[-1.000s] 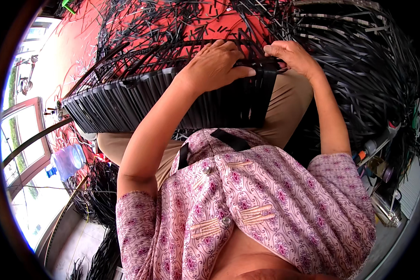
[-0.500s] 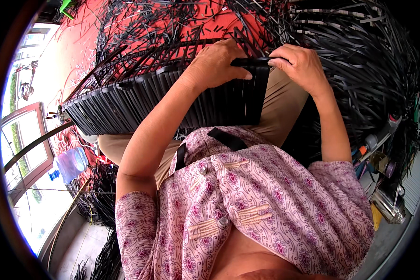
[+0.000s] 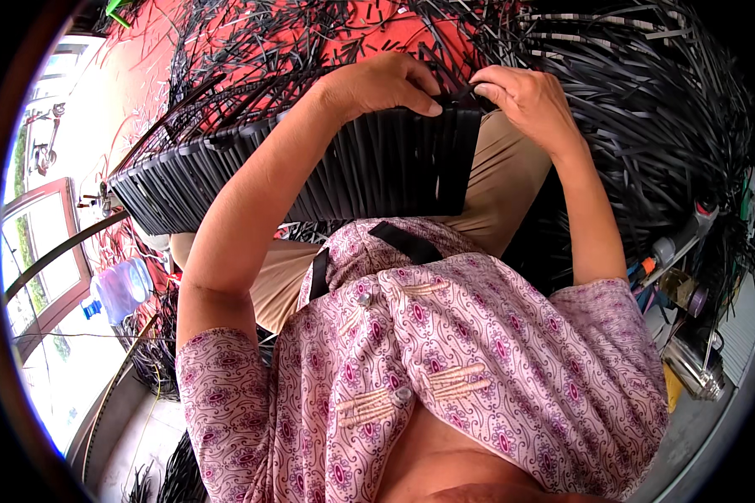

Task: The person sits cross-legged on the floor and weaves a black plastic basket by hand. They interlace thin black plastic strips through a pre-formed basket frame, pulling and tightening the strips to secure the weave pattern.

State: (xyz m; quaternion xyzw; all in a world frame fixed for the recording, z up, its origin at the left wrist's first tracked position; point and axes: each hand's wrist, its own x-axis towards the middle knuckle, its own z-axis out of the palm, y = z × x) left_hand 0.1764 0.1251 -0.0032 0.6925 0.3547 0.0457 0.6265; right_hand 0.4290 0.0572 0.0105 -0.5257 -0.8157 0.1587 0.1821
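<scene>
A black woven piece (image 3: 377,172) of flat plastic-looking strips rests across my lap, its ribbed side facing me. My left hand (image 3: 382,84) curls over its far top edge close to the right corner, thumb on the near side and fingers partly hidden behind. Just beyond that corner, my right hand (image 3: 530,105) pinches thumb against forefinger on the end of a black strip. Only a short bit of this strip shows between the hands. Loose strip ends stick out from the far side of the woven piece.
A large heap of black strips (image 3: 646,126) spreads at the right. Cut scraps litter the red floor (image 3: 377,38) ahead. A clear plastic bottle (image 3: 122,289) stands at the left, near a glazed door (image 3: 50,251). A metal flask (image 3: 696,360) and tools lie at the lower right.
Both hands have shifted slightly up and left, the right thumb and forefinger still pinched. My left elbow has swung outward to the left. The woven piece has moved only a little.
</scene>
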